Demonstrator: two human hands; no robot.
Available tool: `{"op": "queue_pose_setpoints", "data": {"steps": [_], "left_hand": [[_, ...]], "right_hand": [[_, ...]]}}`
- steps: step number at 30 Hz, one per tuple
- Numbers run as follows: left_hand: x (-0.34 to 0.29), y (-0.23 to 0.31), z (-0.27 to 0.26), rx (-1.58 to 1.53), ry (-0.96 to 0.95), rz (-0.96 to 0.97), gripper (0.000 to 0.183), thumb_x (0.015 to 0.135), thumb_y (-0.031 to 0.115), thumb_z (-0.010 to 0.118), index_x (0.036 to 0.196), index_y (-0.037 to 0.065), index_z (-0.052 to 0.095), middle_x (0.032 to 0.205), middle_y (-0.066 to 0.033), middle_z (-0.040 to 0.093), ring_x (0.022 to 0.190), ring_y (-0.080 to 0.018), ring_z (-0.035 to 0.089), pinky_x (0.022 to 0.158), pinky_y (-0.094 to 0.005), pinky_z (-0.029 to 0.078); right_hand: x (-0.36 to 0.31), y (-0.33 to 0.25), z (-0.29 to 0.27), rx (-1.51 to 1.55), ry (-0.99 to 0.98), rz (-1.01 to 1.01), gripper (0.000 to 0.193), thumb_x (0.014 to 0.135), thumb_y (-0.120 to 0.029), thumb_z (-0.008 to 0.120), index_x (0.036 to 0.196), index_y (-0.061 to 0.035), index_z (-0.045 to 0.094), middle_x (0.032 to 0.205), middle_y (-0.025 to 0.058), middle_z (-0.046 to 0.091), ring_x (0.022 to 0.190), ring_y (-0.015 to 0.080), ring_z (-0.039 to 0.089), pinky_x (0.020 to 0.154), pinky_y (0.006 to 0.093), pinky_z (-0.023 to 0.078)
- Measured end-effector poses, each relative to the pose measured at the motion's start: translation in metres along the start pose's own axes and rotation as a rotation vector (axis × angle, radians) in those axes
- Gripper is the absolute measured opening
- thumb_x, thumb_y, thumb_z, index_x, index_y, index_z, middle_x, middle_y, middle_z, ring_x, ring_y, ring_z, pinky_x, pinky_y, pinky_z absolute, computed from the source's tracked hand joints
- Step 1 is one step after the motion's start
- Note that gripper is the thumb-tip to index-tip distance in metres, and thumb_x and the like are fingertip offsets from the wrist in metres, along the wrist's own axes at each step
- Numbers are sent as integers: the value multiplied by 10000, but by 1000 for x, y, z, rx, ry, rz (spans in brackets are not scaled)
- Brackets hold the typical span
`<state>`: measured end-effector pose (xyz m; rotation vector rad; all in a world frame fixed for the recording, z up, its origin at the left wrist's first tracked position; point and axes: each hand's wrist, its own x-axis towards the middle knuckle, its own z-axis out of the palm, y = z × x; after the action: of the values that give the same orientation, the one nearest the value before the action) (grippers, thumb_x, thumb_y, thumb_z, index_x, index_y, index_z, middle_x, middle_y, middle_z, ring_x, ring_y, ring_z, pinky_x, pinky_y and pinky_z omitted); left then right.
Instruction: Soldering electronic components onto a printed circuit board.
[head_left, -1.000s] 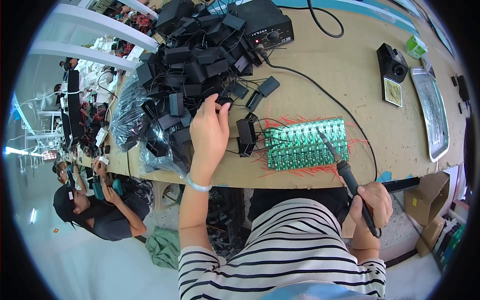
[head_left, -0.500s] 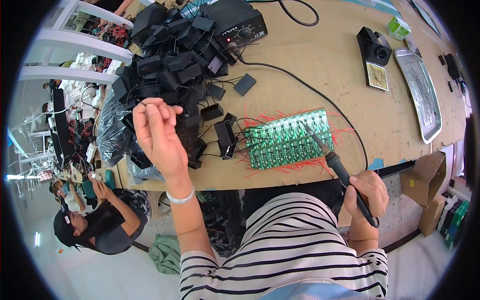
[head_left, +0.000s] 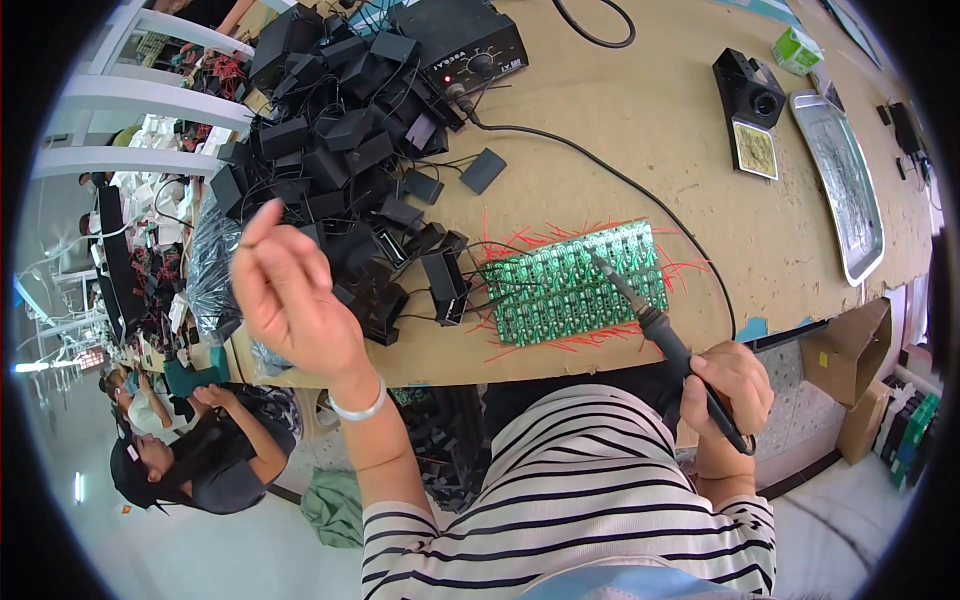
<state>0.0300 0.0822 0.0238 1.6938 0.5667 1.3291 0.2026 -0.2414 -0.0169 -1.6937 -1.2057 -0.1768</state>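
Observation:
My right hand (head_left: 735, 392) is closed round the dark handle of a soldering iron (head_left: 672, 338). The iron's tip points up-left and reaches over the green circuit board panel (head_left: 575, 280), which lies near the table's front edge. Red wires stick out all round the panel, and black wires run from its left side to black plastic cases (head_left: 443, 285). Raised at the left, in front of the heap of black cases (head_left: 350, 150), is my left hand (head_left: 290, 295). Its thumb and fingers are pinched together, with one finger raised; whatever may be between them is too small to make out.
A soldering station (head_left: 465, 50) stands behind the heap, its cord looping right across the cardboard-covered table (head_left: 600, 120). An iron stand with a sponge (head_left: 752, 110) and a metal tray (head_left: 845, 190) are at the right. A co-worker (head_left: 200, 450) sits at the left.
My left hand has moved left and slightly down, away from the nearer cases. The soldering iron has shifted slightly left, its tip still over the panel. The cases near the panel have moved a little.

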Motion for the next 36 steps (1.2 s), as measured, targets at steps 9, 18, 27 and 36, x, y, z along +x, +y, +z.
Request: {"op": "queue_pose_setpoints", "data": {"steps": [9,18,27,36], "left_hand": [[-26,1,58,400,-944,-35,199,859,-19,721,1036,47,784,774,-87,612,619,-167,551,577,-310,437],[-25,-21,76,433,-1019,-54,36,859,35,734,872,9,712,812,-76,625,560,-196,564,552,-320,436],[-24,-22,76,503,-1076,-85,23,868,71,693,882,53,687,870,-108,633,722,-344,650,633,-448,507],[-35,-25,80,574,-1002,77,52,817,62,727,857,30,713,848,-95,646,619,-286,642,574,-379,499]], "right_hand": [[1,6,12,38,-38,15,232,714,28,776,930,-7,698,740,80,683,576,228,653,538,311,538],[7,12,24,44,-83,-22,195,726,56,756,898,10,676,737,90,680,593,228,664,544,309,527],[7,15,29,51,-83,-40,242,678,38,798,903,-9,722,753,84,681,585,211,641,531,302,534],[12,5,21,-146,-325,-356,263,735,17,799,979,11,699,814,78,672,639,191,640,520,289,530]]}}
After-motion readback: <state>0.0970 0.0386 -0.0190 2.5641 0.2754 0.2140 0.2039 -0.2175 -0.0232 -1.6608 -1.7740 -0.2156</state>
